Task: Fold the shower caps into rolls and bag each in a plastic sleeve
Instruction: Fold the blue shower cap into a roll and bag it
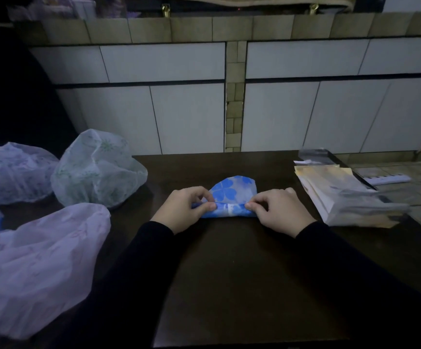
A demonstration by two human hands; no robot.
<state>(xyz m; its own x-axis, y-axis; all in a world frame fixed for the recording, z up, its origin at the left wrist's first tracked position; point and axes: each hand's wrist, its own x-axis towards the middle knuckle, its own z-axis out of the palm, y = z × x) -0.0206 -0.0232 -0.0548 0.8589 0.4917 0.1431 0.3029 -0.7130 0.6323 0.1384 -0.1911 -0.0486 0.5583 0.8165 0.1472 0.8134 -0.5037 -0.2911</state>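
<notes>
Blue-flowered shower cap [232,195] lies mid-table [229,260]; our left hand [183,209] and right hand [283,210] pinch opposite ends of its near rolled edge, apparently rolling away; roll axis runs left-right.

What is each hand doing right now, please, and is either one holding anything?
Left hand: closed, fingers pinching the left end of the blue shower cap.
Right hand: closed, fingers pinching the right end of the same cap's rolled edge.
</notes>
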